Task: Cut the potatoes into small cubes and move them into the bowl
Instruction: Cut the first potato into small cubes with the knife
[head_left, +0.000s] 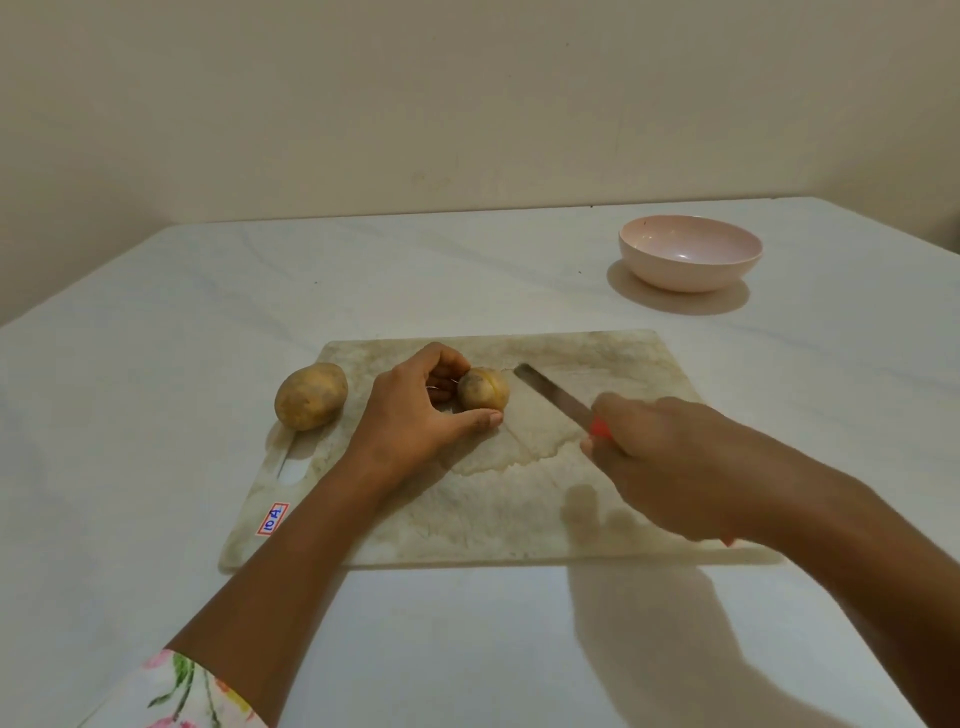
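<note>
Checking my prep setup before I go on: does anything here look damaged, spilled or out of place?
Nothing spilled. The cutting board is heavily scuffed and stained, and the whole potato sits right at its left edge, where it might roll off.

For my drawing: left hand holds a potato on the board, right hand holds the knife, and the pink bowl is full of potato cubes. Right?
No, the head view shows the pink bowl empty. The left hand does hold a potato on the board, and the right hand the knife.
</note>
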